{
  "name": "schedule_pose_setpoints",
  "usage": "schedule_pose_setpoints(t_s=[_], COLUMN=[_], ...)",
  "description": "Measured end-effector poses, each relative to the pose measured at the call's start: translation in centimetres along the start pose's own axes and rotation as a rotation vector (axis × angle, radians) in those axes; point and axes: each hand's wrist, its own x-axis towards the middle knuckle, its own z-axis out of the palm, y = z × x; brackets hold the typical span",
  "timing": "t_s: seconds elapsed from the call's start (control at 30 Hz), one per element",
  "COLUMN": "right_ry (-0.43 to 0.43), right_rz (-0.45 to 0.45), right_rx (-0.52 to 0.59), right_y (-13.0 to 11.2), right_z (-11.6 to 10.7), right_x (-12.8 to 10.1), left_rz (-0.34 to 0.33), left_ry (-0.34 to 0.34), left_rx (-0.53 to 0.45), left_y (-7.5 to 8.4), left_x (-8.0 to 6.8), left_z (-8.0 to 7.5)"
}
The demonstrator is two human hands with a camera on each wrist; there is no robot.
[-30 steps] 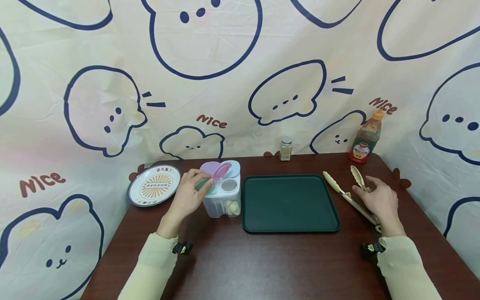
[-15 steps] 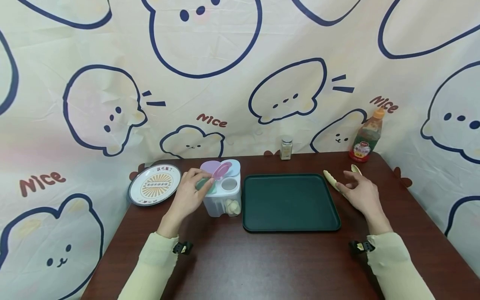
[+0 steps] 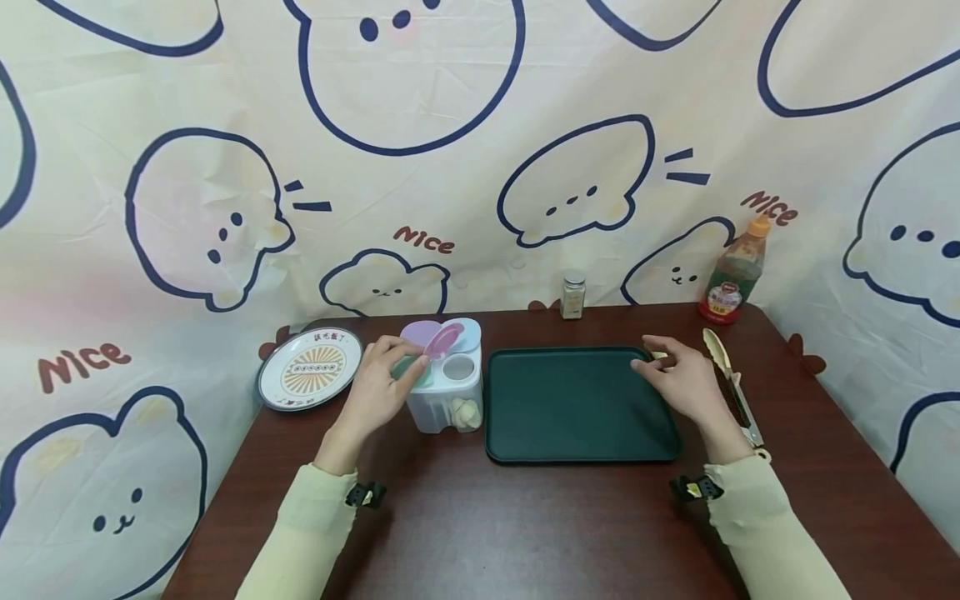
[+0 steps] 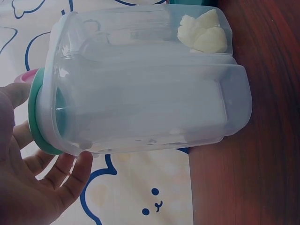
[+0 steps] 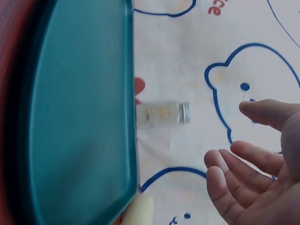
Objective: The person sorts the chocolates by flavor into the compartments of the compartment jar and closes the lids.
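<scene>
The left hand (image 3: 378, 392) is resting against a clear plastic condiment box (image 3: 447, 392), its fingers loosely bent, lying along the box's left side and touching the green lid (image 4: 37, 119) at the top. The box is standing upright on the dark worktop (image 3: 525, 533). It is carrying four coloured lids; the pink lid (image 3: 442, 340) is tilting open. Pale chunks (image 4: 204, 33) are lying in the front right compartment. Just beyond the left hand, one round plate (image 3: 308, 370) is sitting at the worktop's left edge.

The right hand (image 3: 682, 385) is hovering over the right rim of one dark green tray (image 3: 577, 404), fingers spread and relaxed, gripping nothing. The tray is lying flat immediately right of the box, the two nearly touching. Just right of this hand, one pair of cream-tipped tongs (image 3: 729, 379) is lying on the worktop, pointing away toward the back; one tip is peeking out past the fingers.

Farther back, one small glass shaker (image 3: 572, 296) is standing against the patterned cloth behind the tray. One sauce bottle (image 3: 731, 271) with an orange cap is standing at the far right corner, beyond the tongs.

A wide bare strip of worktop is running along the near edge, in front of both hands. The cloth is closing in the back and both sides.
</scene>
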Motion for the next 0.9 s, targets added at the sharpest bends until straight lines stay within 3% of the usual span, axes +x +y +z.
schedule_pose_setpoints(t_s=[0.67, 0.9], right_ry=[-0.059, -0.138], right_rz=[-0.084, -0.093], right_rx=[0.096, 0.187], right_y=[-4.7, -6.3], right_z=[2.4, 3.4], right_x=[1.0, 1.4], left_rz=[0.007, 0.0], left_ry=[0.016, 0.007], left_rx=[-0.006, -0.011], left_y=[0.1, 0.1], left_x=[0.0, 0.0], left_z=[0.1, 0.1])
